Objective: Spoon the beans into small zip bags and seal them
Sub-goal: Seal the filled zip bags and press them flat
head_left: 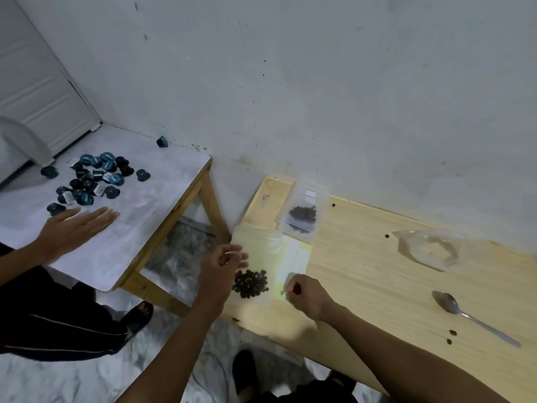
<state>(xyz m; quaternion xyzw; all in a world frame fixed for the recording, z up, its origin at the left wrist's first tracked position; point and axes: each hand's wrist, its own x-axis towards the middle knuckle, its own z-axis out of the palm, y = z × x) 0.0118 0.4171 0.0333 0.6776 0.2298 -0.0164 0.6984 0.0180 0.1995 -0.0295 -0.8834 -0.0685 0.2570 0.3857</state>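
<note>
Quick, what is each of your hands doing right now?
Left hand: fingers loosely curled, holding nothing, beside the bean bag.
Right hand: closed, pinching the bag's edge.

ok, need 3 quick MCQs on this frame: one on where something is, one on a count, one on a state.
1. Where is the spoon?
A. in the right hand
B. flat on the wooden table, at its right end
C. inside a bag

2. How many small bags holding beans show?
A. one
B. two
C. four

3. What is the left hand doing?
A. gripping the spoon
B. resting on the white table
C. open-fingered at the near bag's edge

Answers:
B, the spoon lies alone on the wooden table.
B, the near bag and the far bag.
C, its fingers are spread beside the near bag.
</note>
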